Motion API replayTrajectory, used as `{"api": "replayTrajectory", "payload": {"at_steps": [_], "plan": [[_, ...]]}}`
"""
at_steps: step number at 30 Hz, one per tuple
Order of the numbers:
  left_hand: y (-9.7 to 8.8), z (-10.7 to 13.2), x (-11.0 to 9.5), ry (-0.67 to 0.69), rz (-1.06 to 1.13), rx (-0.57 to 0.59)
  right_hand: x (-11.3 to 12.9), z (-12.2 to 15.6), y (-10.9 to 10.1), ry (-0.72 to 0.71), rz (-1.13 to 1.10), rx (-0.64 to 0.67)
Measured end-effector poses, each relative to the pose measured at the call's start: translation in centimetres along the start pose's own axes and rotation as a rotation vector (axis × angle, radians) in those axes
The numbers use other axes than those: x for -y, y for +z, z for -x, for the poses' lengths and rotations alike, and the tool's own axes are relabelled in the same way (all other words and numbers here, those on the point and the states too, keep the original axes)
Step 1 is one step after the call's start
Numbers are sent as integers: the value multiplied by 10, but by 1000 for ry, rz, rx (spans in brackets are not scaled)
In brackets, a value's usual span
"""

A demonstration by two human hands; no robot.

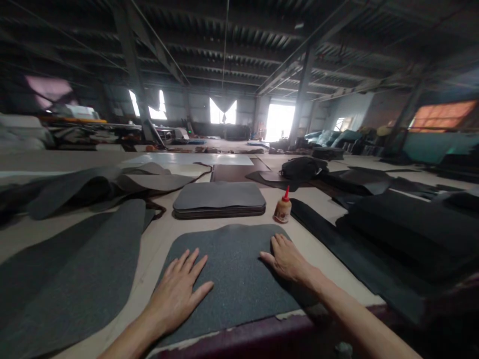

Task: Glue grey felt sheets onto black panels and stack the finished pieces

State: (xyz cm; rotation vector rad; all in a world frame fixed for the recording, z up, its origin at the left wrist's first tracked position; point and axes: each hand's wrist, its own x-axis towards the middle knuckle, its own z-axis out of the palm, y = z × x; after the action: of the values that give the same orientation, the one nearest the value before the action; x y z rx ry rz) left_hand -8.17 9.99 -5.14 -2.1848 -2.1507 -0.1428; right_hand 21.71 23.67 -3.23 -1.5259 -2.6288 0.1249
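Note:
A grey felt panel (235, 269) with rounded corners lies flat on the table in front of me. My left hand (177, 294) rests palm down on its left part, fingers stretched out and slightly spread. My right hand (286, 259) lies on the panel's right edge, fingers flat and pointing away from me, thumb out to the left. Neither hand holds anything. Just beyond the panel sits a stack of similar grey panels (219, 199).
A small glue bottle with a red tip (283, 208) stands right of the stack. A large grey felt sheet (75, 269) lies at left, dark sheets (404, 234) at right, crumpled fabric (112, 184) at back left. The table's dark front edge (239, 339) runs below.

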Motion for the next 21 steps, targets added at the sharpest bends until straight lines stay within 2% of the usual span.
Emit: {"api": "replayTrajectory", "payload": {"at_steps": [3,4,6,9,12,15,17,21], "plan": [[1,0,0,-6,-23,-8,21,-5,-6,-167,-61,-108],[1,0,0,-17,-29,-2,25,-8,-5,-169,-71,-121],[1,0,-2,-44,-38,16,26,-13,3,-67,-55,-87],[-3,0,-5,-77,-42,42,13,-16,18,101,-11,-24],[-6,0,-7,-89,-26,49,3,-16,23,130,23,-24],[-6,0,-7,-90,-2,45,10,-17,15,156,25,4],[-5,0,-6,-90,0,36,22,-21,8,113,4,-5],[-6,1,-6,-85,-13,33,40,-34,5,-104,-60,-69]]}}
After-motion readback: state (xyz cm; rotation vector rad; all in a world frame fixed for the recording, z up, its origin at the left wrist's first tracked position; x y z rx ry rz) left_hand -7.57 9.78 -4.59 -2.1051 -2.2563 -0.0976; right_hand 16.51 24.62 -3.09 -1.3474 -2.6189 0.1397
